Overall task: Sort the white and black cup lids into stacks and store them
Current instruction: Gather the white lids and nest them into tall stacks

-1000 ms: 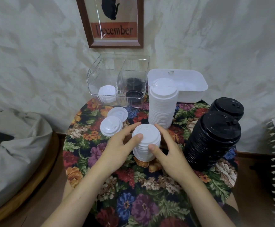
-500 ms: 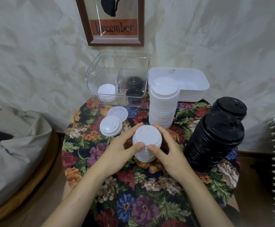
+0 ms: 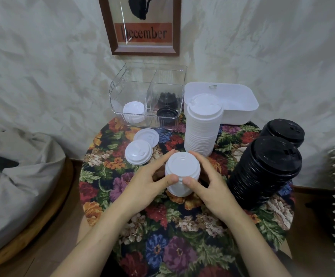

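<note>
The short white stack (image 3: 182,174) of cup lids stands on the counter (image 3: 162,226) at the centre of the frame, cupped from both sides. The left hand (image 3: 146,182) and right hand (image 3: 208,186) each curl round it, thumbs meeting on the near rim and fingers (image 3: 159,161) wrapping the far side, so both are gripping it.

These lids look like thin moulded plastic: light, a little springy and smooth. A nested column of them will probably shear or fan apart if lifted by the top alone. The safer hold is low on the sides with both hands, squeezing gently enough not to buckle the rims.

Just above it in the frame rises the tall white stack (image 3: 202,128). At centre left, 2 loose white lids (image 3: 138,152) lie overlapping. To the right lean 2 black stacks (image 3: 266,170), the nearer one tilted.

Toward the top stands a clear divided bin (image 3: 148,76), with a white lid (image 3: 133,112) in its left compartment and black lids (image 3: 167,112) in its right. A white tub (image 3: 238,102) sits beside the bin.
</note>
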### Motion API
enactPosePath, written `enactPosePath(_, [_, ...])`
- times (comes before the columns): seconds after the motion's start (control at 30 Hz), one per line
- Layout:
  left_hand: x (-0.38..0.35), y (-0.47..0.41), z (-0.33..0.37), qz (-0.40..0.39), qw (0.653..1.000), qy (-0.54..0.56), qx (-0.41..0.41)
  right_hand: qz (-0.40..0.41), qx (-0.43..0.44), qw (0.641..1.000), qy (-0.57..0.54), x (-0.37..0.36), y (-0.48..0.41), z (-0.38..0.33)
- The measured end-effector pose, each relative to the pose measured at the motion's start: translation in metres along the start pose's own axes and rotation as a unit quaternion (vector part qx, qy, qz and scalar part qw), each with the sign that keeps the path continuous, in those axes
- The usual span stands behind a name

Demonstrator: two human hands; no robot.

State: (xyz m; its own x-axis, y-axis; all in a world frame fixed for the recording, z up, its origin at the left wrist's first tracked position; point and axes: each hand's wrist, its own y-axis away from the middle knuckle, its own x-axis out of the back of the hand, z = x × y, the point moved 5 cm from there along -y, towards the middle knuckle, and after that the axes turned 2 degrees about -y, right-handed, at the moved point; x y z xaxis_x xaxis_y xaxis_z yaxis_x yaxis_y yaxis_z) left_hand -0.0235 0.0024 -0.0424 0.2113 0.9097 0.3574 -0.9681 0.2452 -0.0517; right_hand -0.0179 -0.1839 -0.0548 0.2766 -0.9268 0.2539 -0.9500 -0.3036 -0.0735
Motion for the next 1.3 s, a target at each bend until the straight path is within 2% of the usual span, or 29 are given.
enactPosePath(0.1, [0.023,0.005,-0.005,0.132,0.988,-0.069,-0.029,0.004,0.0,1.0,0.013,0.004,-0.002,-0.002])
enactPosePath(0.17, [0.043,0.009,-0.006,0.234,0.948,-0.204,-0.065,0.007,-0.002,1.0,0.016,0.006,-0.003,-0.001])
enactPosePath(0.23, [0.058,0.005,-0.016,0.269,0.902,-0.331,-0.063,0.01,-0.005,1.0,0.028,0.008,-0.004,-0.002])
enactPosePath(0.33, [0.069,-0.007,-0.043,0.217,0.896,-0.384,0.037,0.01,-0.006,0.999,0.041,0.009,-0.005,-0.003])
enactPosePath(0.4, [0.069,-0.009,-0.053,0.206,0.895,-0.39,0.068,0.009,0.001,0.999,0.047,0.008,-0.004,-0.003])
enactPosePath(0.5, [0.071,-0.011,-0.053,0.221,0.894,-0.385,0.061,0.021,0.002,0.999,0.031,0.006,-0.001,-0.002])
enactPosePath(0.67, [0.069,-0.014,-0.043,0.204,0.905,-0.371,0.045,0.045,0.013,0.999,0.014,0.001,0.002,0.0])
enactPosePath(0.73, [0.071,-0.013,-0.031,0.22,0.916,-0.334,0.043,0.043,0.016,0.999,0.008,0.0,0.002,0.001])
enactPosePath(0.83, [0.068,-0.01,0.0,0.235,0.947,-0.219,0.01,0.042,0.018,0.999,0.009,0.001,0.002,0.002])
enactPosePath(0.93, [0.05,-0.007,0.03,0.167,0.976,-0.137,-0.034,0.038,0.023,0.999,0.012,0.001,0.002,0.0])
enactPosePath(1.07, [0.024,-0.002,0.037,0.07,0.989,-0.122,-0.039,0.033,0.025,0.999,0.002,0.001,0.002,-0.002])
enactPosePath(1.3, [0.007,-0.002,0.026,0.023,0.992,-0.12,-0.026,0.05,0.006,0.999,-0.019,0.005,0.001,0.001])
